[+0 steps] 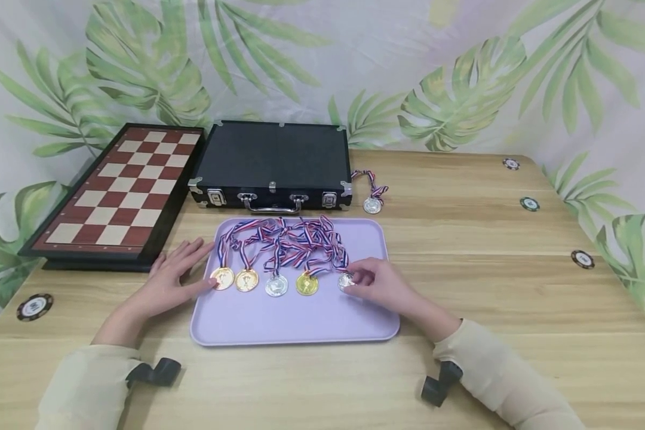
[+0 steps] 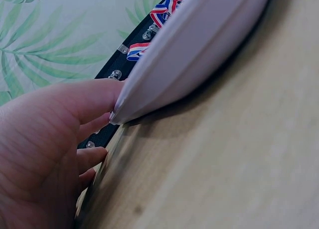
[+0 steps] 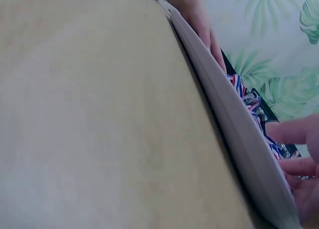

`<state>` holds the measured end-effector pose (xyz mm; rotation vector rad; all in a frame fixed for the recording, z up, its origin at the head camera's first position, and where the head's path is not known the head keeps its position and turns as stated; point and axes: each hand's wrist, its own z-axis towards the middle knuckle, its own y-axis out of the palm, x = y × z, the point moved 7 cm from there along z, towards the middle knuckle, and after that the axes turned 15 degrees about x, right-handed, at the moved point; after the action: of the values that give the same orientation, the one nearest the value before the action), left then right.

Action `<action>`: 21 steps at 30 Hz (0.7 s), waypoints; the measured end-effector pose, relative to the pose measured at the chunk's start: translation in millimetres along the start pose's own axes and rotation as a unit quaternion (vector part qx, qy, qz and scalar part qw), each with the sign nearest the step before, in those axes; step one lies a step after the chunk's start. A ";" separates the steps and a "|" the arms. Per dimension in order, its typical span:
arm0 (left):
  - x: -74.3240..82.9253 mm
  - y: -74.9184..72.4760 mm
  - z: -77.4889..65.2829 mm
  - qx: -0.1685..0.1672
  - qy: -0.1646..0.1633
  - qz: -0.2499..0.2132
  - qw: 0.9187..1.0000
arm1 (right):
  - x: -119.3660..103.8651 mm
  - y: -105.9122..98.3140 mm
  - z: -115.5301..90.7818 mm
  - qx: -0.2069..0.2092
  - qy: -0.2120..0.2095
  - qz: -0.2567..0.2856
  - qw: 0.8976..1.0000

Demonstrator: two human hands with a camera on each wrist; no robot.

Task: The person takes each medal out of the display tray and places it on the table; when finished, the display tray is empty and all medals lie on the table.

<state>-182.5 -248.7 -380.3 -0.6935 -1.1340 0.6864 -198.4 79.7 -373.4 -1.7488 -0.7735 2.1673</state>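
Observation:
On a lilac tray (image 1: 295, 322), a row of medals lies with their striped ribbons (image 1: 301, 239) heaped behind them. My left hand (image 1: 169, 280) is at the tray's left edge, fingers extended and thumb touching the leftmost gold medal (image 1: 223, 278). Beside that one are a second gold medal (image 1: 246, 280), a silver medal (image 1: 276, 285) and a yellower gold medal (image 1: 307, 284). At the row's right end, my right hand (image 1: 378, 286) pinches another silver medal (image 1: 345, 280) between thumb and curled fingers, which partly cover it. The right wrist view shows those fingers (image 3: 294, 131) over the tray's rim.
Behind the tray stands a black case (image 1: 274, 155) with metal corners. A chessboard box (image 1: 123, 185) lies to its left. One more silver medal (image 1: 372, 205) rests on the wooden table (image 1: 478, 239) right of the case. Poker chips (image 1: 583, 259) lie near the table's sides.

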 end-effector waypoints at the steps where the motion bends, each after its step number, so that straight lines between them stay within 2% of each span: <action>1: 0.1 -0.1 0.0 0.000 0.000 0.000 1.000 | -0.5 0.8 -0.4 0.008 -0.011 -0.014 1.000; 5: 0.7 -0.8 -0.3 0.003 0.000 -0.001 1.000 | -3.2 1.0 -2.1 0.035 -0.049 -0.061 0.996; 9: 1.6 -0.7 0.3 0.004 0.004 -0.003 1.000 | -6.2 0.1 -4.2 0.033 -0.076 -0.090 0.993; 21: 1.7 -0.9 -0.3 0.005 0.006 -0.003 1.000 | -4.9 1.0 -5.8 0.029 -0.098 -0.159 0.982</action>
<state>-181.6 -248.0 -378.7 -0.6851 -1.1216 0.6815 -191.5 77.7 -370.6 -1.2937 -0.9522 2.1354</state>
